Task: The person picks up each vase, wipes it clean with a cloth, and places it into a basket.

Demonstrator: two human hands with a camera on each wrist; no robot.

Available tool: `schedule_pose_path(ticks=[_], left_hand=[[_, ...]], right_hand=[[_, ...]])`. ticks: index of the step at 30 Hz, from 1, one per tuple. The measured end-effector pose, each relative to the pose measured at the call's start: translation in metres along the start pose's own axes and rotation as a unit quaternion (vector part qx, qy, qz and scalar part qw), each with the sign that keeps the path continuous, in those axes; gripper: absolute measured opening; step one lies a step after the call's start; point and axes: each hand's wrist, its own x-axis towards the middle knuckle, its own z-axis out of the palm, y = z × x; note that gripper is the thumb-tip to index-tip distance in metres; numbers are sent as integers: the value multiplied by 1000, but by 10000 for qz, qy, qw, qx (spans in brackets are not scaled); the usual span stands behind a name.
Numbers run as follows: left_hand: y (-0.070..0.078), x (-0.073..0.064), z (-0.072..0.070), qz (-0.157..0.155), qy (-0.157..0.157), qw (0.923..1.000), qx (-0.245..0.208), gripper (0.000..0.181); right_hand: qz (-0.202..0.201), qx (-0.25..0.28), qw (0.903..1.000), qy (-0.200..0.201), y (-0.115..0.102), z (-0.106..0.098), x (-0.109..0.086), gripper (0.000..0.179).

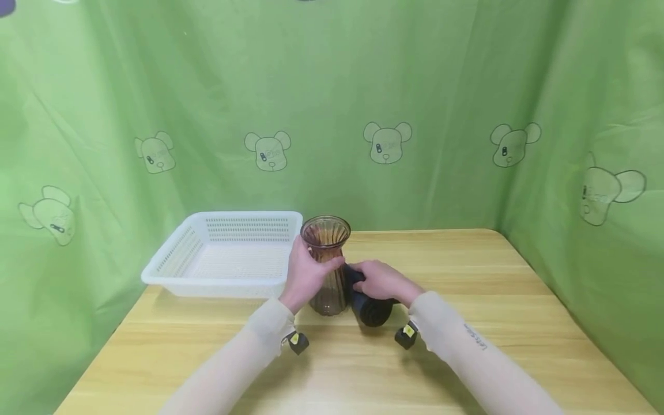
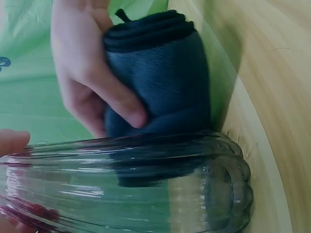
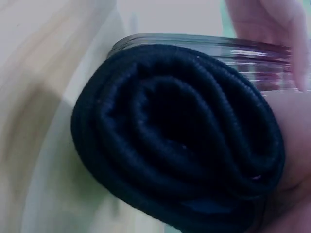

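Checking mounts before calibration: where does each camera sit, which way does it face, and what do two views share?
Head: on the head, facing forward and down over the table; left hand, right hand and sleeves show.
Left wrist: on that wrist, facing across the vase to the rolled cloth; left fingers at the left edge, right hand behind.
Right wrist: on that wrist, facing the roll's coiled end; parts of both hands show.
Both wrist views share vase and roll.
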Motion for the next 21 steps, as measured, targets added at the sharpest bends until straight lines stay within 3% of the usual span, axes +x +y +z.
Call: schedule_pose_path(ticks=[6, 12, 18, 21], left_hand=[[0, -1, -3, -92, -63, 9998, 162, 84], [1, 0, -3, -118, -336, 9993, 137, 78], [2, -1, -1, -8, -479, 9987, -151, 69], [2, -1, 0, -22, -371, 9990, -264, 73]], right_hand=[[-137, 219, 9989, 398, -14, -30, -8, 51], [-143, 413, 9948, 919, -31, -58, -10, 43], [-259, -90, 9957, 882, -27, -43, -4, 33], [-210, -228, 9967, 753, -22, -29, -1, 43]])
